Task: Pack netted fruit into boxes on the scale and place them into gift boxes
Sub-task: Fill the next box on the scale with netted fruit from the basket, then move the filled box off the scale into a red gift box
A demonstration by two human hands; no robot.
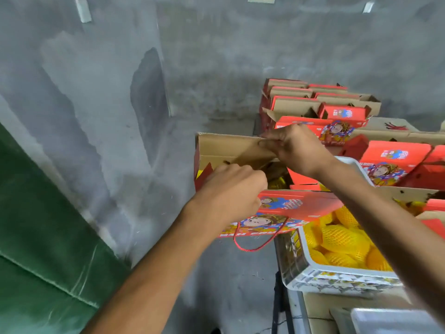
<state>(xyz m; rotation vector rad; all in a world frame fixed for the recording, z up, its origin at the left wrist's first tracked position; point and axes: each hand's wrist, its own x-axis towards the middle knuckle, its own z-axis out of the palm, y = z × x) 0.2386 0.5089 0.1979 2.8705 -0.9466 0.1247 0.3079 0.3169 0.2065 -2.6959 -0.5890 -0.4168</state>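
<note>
Head view: red cartoon-printed gift box [284, 208], flaps pinched by both hands [231, 189], [292, 147].

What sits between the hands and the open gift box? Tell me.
Nothing visible. The left hand is curled at the near edge of the gift box, and the right hand pinches its brown far flap. Both already touch the box.

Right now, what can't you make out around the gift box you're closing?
Head view only:
- Inside of the gift box: hidden by flaps and both hands, left hand, right hand.
- Scale: cut off by bottom edge.
- Crate fruit count: right arm covers it.
</note>
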